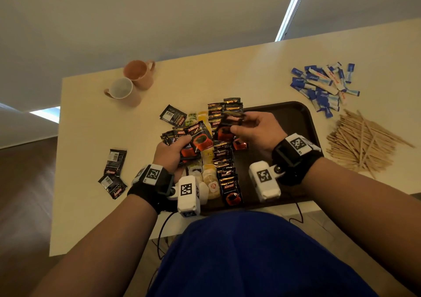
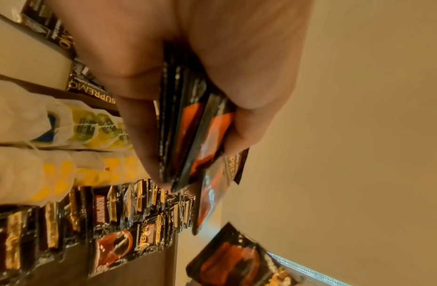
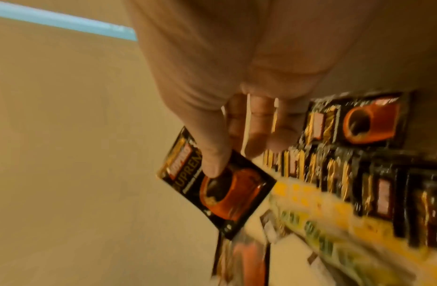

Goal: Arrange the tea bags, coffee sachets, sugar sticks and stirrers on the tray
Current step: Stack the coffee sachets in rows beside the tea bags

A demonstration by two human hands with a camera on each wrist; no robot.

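Sachet stack (image 2: 187, 125) edge-on at left wrist; fanned overhead (image 1: 193, 140)

Two pink mugs (image 1: 132, 82) touching on the cream table (image 1: 227, 73).

Three views, one tray (image 1: 296, 107)

Our head camera looks down from above; both wrist cameras sit close, sharing the sachet rows (image 2: 129, 203).
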